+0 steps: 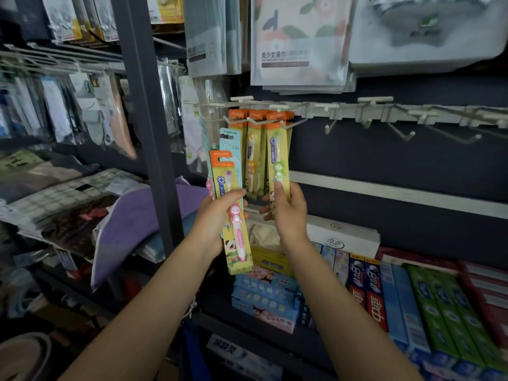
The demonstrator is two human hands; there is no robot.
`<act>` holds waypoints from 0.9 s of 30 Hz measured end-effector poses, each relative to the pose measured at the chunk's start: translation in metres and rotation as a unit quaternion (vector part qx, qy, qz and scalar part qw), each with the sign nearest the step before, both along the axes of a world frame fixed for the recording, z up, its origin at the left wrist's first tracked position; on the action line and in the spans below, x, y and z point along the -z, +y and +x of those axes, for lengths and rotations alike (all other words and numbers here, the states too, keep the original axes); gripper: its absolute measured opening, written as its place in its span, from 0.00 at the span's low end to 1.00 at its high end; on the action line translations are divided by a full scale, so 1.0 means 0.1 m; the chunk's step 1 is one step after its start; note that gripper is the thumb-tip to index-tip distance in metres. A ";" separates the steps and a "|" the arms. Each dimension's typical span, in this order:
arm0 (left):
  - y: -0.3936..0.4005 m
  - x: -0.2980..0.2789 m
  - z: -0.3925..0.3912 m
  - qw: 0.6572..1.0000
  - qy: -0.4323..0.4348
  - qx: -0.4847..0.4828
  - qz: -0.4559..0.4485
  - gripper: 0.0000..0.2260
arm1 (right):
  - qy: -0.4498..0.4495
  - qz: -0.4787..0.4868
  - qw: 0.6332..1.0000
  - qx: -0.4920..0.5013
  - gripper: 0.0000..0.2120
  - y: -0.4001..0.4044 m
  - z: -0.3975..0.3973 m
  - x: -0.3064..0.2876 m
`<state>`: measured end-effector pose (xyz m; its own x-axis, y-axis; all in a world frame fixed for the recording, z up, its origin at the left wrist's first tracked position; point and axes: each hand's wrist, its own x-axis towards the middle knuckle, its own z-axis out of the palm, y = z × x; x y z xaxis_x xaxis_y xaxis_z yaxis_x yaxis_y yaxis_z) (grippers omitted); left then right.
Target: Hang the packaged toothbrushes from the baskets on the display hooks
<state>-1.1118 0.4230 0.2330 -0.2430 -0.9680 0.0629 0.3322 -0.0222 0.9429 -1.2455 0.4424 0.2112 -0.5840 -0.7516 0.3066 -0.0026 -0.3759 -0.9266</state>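
Fingers of the right hand curl round the bottom of a green toothbrush pack, thumb pressed on its front, while the pack's orange header sits up at a white display hook; whether the hole is fully over the wire I cannot tell. Just left of it, two more orange-topped packs hang from neighbouring hooks on the same rail, close enough to touch the green one.

The left hand grips a fanned bunch of spare packs, the front one holding a pink brush, held upright below and left of the hung row. No basket shows in this view.

Further right along the rail, several hooks stand bare. Below, on the shelf, lie toothpaste boxes.

Risks, as I judge them: if the right hand lets go before the header is well back on the wire, the pack may slide off the upturned tip and drop onto the boxes beneath. Pulling down on the lower end could tear the card at the hole. The left bunch is held by a pinch only, so tilting it while reaching could let the rear packs slip out.
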 end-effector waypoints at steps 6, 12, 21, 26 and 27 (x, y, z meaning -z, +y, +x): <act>0.00 0.03 0.03 1.000 0.007 0.008 0.010 0.06 | 0.043 0.075 0.994 -0.064 0.10 0.04 0.05 0.08; -0.03 0.08 0.09 1.000 0.010 0.011 0.019 0.05 | -0.025 0.116 0.990 -0.073 0.19 -0.12 -0.03 -0.07; -0.06 0.16 0.17 1.000 0.004 0.019 0.023 0.10 | -0.076 0.241 0.967 -0.042 0.37 0.07 -0.02 0.31; -0.05 0.19 0.18 1.000 -0.016 -0.002 0.006 0.13 | 0.082 0.184 0.970 -0.137 0.18 0.42 0.32 0.13; -0.04 0.17 0.18 1.000 -0.013 -0.005 0.001 0.12 | 0.129 0.177 0.965 -0.147 0.18 0.46 0.38 0.09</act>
